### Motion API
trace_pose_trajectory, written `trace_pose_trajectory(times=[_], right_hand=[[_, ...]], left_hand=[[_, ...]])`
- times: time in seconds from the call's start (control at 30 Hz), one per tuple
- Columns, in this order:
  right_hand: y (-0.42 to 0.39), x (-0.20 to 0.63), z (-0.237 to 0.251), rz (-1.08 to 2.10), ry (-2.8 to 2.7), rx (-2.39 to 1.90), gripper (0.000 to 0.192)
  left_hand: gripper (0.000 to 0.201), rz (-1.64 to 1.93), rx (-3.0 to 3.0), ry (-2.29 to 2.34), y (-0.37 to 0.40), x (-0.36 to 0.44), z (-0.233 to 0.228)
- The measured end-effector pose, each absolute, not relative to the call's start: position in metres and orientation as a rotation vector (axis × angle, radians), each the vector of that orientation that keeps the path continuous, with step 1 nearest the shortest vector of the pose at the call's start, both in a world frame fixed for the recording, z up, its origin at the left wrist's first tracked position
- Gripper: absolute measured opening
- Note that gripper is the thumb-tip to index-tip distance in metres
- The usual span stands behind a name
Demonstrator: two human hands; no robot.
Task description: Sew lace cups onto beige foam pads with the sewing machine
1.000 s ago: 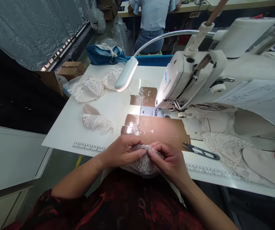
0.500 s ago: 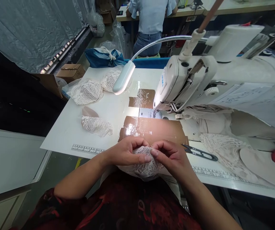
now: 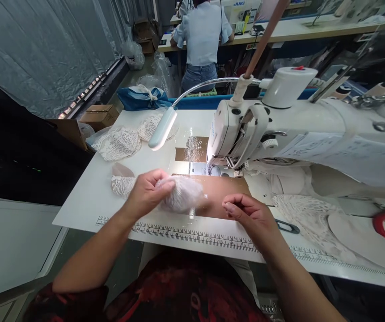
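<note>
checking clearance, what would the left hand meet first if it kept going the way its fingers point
Probably the right hand: the left hand, gripping the white lace fabric piece, points rightward across the brown taped patch. Depth is unclear.

A white sewing machine (image 3: 279,129), its gooseneck lamp (image 3: 162,129) and lace pieces (image 3: 118,143) occupy the table (image 3: 88,201).

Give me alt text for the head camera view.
A left hand holds a white lace piece over a white table before a sewing machine; the right hand hovers beside it, holding nothing visible.
</note>
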State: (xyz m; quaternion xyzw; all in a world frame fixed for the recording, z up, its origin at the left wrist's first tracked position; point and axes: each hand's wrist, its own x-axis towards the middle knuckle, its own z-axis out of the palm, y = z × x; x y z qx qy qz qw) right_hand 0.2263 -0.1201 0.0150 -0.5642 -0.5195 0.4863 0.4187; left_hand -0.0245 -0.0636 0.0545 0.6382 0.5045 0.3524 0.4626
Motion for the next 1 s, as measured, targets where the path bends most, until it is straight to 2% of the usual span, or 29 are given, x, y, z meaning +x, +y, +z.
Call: trace_pose_trajectory(times=[0.1,0.17,0.23,0.33,0.43,0.57,0.7,1.0], right_hand=[[-0.115,0.24,0.02,1.097,-1.451,-1.469,0.025],[-0.106,0.244,0.025,1.02,-1.577,-1.494,0.022],[-0.094,0.244,0.028,0.937,-1.722,-1.543,0.021],[-0.075,0.24,0.027,0.812,-1.927,-1.618,0.022],[-0.064,0.234,0.018,0.73,-2.064,-1.563,0.028],[-0.067,0.224,0.004,0.565,-2.249,-1.524,0.029],[-0.074,0.219,-0.001,0.339,-2.409,-1.55,0.028],[-0.07,0.216,-0.007,0.165,-2.437,-1.717,0.034]], left_hand=[[0.027,0.874,2.247,1.457,-0.039,-0.014,0.059],[0.02,0.643,2.639,1.409,-0.027,0.01,0.048],[0.017,0.214,2.811,1.38,-0.024,0.039,0.031],[0.017,0.066,2.84,1.319,-0.036,0.071,0.008],[0.021,0.044,2.854,1.268,-0.052,0.079,0.004],[0.03,0.068,2.725,1.214,-0.051,0.062,0.021],[0.026,0.272,2.479,0.971,-0.032,0.04,0.026],[0.032,0.644,2.749,0.85,-0.012,0.036,-0.021]])
